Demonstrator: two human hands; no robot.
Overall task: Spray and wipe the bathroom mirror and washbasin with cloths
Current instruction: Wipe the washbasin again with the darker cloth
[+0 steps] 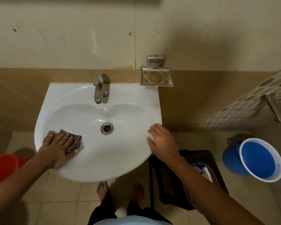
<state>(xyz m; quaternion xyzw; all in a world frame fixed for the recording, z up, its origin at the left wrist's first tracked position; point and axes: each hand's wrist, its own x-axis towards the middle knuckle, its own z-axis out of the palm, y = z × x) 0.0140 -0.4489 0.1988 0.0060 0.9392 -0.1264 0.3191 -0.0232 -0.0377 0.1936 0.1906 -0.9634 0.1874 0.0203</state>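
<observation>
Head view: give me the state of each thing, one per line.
Washbasin: dry-looking, no standing water.
Tap: no water running.
Drain: unplugged.
Cloth: folded, pressed flat on the basin's left side.
Left hand: flat on the cloth.
Right hand: empty, resting on the right rim.
Soap holder: empty.
Blue bucket: upright.

Premises: a domestic bathroom. A white ceramic washbasin (97, 120) is fixed to a tiled wall (63, 38) at frame centre, with a metal tap (99, 88) and drain (107, 128). A metal soap holder (156, 77) is mounted upper right of it. Floor tiled; blue bucket (256, 159) at right, red bucket (2, 168) at lower left.
</observation>
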